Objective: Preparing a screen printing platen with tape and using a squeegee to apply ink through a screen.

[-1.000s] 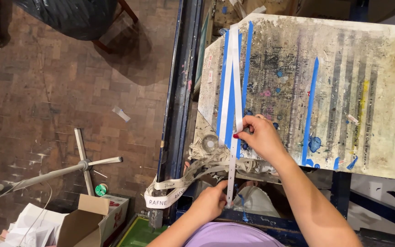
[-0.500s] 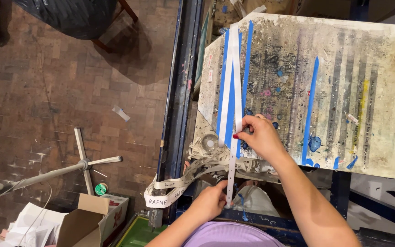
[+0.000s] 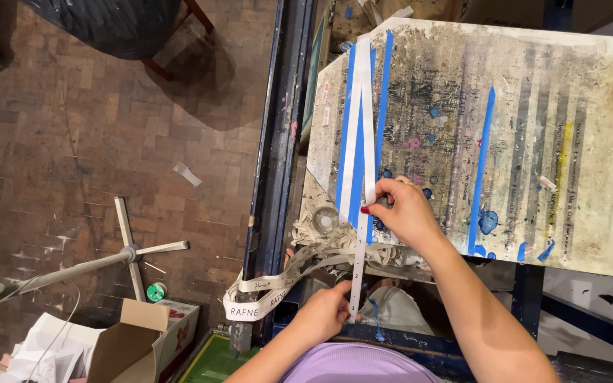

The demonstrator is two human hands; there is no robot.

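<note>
You have two hands on one white ribbon, three blue tape strips, one cardboard box.

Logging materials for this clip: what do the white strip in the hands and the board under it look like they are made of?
White strip: probably woven ribbon, matte; it droops limply between right hand and left hand. Board: rigid and flat, possibly wood, ink-stained, with blue tape lines.

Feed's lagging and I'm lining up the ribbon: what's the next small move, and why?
Probably draw the white ribbon taut and press it flat. The right hand pins it at the board's near edge, while the left hand holds its hanging end below.
</note>
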